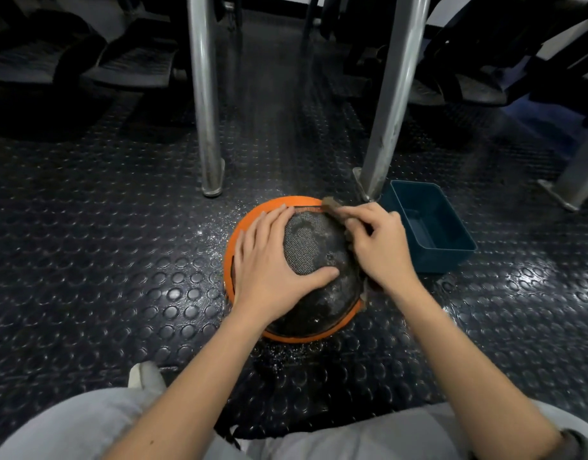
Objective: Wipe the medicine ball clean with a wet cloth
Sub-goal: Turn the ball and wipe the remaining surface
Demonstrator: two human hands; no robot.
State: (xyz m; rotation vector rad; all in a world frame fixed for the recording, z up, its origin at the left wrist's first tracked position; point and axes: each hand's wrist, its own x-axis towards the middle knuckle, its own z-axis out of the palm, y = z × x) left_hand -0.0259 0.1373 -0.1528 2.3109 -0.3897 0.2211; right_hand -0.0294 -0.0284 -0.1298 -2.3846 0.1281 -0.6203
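Note:
A black and orange medicine ball [314, 300] sits on the studded rubber floor in front of me, its dark top wet and patchy. My left hand [272, 260] lies flat on the ball's left side, fingers spread and thumb stretched across the textured panel. My right hand [375, 244] grips a brownish cloth [332, 205] and presses it against the ball's far right edge. Most of the cloth is hidden under the fingers.
A dark teal plastic tub [428, 224] stands on the floor just right of the ball. Two metal legs [208, 127] [385, 127] rise behind the ball, with more gym equipment beyond. Water droplets speckle the floor [120, 227] around the ball. My knees fill the bottom edge.

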